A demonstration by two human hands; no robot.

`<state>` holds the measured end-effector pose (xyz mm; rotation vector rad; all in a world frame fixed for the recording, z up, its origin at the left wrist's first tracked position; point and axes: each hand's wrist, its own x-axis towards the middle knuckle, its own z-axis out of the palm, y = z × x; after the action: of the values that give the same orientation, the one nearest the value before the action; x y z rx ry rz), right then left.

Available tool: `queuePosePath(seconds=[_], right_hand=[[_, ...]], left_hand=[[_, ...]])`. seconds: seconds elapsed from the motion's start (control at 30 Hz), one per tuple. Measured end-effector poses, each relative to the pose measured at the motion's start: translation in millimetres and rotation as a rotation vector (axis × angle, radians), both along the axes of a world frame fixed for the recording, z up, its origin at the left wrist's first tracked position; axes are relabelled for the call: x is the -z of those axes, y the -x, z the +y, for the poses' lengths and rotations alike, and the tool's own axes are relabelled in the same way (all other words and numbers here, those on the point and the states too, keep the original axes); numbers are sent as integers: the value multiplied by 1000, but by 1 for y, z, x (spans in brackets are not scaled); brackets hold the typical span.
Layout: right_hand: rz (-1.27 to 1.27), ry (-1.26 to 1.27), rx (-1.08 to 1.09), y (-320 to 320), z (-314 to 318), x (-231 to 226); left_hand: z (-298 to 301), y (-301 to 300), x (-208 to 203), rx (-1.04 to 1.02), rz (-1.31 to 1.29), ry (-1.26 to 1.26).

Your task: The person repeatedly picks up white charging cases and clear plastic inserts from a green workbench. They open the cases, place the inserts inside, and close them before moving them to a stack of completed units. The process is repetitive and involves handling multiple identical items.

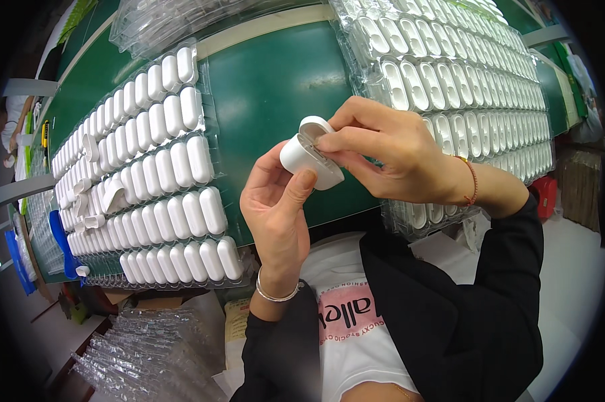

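A small white earbud charging case [308, 161], its lid tilted open, is held up over the green table. My left hand [275, 201] grips the case body from the left, thumb on the front. My right hand [396, 144] is closed at the lid and the opening, with fingertips pinched at the inner edge. Whether a small part is between those fingertips is hidden. To the left, a clear tray carries rows of closed white cases [165, 171], and several loose white pieces [115, 191] lie on top. Stacked clear trays on the right hold rows of open white shells [443, 84].
The green table [275, 74] shows between the trays. Empty clear plastic trays [155, 27] are piled at the far left, and more clear trays [148, 355] stand low at the near left. A red object [545, 195] sits beyond my right elbow.
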<state>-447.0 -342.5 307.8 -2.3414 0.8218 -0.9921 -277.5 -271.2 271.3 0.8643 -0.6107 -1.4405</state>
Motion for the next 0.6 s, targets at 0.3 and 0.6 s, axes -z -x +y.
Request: queuePosePath(seconds=[0.3,0.6], right_hand=[[58,-150,4,3,2,-12],[-88,25,-66,-11,-8,-14]], left_hand=[[3,4,12,67,123,78],[9,-6,2,-92,117,82]])
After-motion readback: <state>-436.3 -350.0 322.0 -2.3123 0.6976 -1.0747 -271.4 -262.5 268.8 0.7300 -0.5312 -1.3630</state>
